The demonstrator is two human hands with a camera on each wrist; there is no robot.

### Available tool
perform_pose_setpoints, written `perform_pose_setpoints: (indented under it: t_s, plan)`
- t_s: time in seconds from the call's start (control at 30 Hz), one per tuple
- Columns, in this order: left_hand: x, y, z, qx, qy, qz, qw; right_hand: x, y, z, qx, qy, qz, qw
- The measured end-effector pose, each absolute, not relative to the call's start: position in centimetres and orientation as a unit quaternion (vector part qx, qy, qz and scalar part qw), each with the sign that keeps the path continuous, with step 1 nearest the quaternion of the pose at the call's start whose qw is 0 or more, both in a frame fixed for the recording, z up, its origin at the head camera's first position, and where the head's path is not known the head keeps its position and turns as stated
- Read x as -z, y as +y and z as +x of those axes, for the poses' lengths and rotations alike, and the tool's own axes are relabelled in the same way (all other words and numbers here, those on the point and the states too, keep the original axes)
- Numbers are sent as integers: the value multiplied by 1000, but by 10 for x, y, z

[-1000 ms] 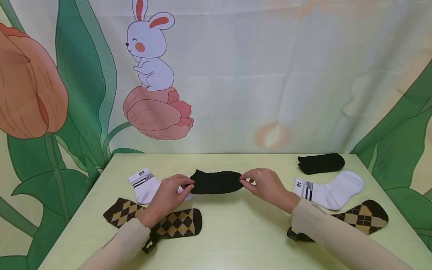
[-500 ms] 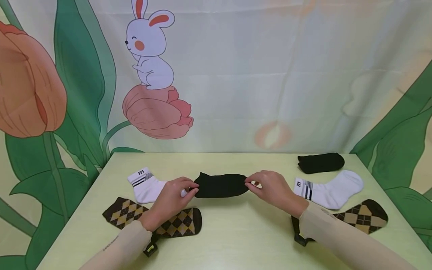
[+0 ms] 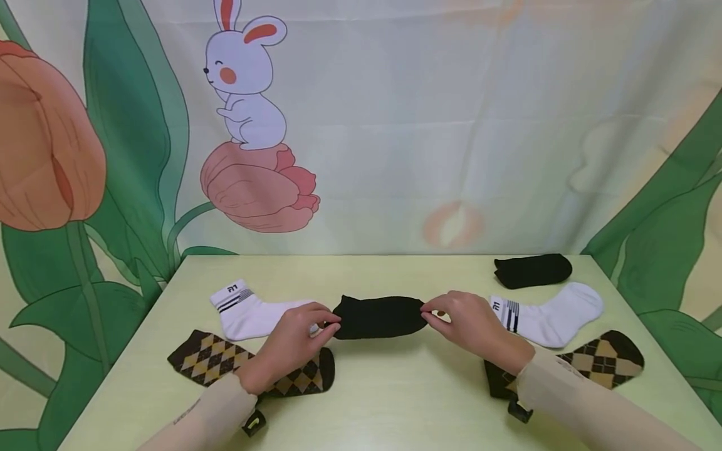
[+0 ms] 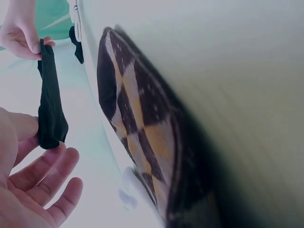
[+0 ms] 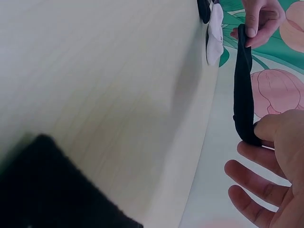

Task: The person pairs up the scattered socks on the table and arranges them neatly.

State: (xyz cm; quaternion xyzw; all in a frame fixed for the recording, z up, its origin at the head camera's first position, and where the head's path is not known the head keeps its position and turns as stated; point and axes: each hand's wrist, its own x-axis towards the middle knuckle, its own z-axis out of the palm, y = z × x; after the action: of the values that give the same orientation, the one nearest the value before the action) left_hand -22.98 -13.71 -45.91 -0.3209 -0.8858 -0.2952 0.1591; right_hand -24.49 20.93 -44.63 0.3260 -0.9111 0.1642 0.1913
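A black ankle sock (image 3: 381,318) is stretched flat between my two hands, above the middle of the table. My left hand (image 3: 295,336) pinches its left, notched end between thumb and forefinger. At the rounded right end, my right hand (image 3: 470,322) pinches it the same way. Both wrist views show the sock edge-on, raised off the table, with the other fingers loosely spread. Under the left forearm lies an argyle sock (image 3: 210,358), partly covered. A white sock (image 3: 251,313) with black stripes lies behind the left hand, its toe end partly hidden.
On the right lie another black ankle sock (image 3: 533,271), a white striped sock (image 3: 555,316) and an argyle sock (image 3: 612,360), partly under my right sleeve. The pale table (image 3: 395,407) ends at a printed curtain (image 3: 389,125) behind.
Both hands have moved right and slightly nearer to me, carrying the black sock stretched between them. The socks on the table have stayed in place.
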Motion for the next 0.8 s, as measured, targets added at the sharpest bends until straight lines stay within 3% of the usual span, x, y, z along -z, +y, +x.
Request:
perform_pose_setpoints:
  t_s: [0.8]
  plan:
    - [458, -117, -212, 243, -882, -389, 106, 457, 238, -215, -136, -920, 324, 176]
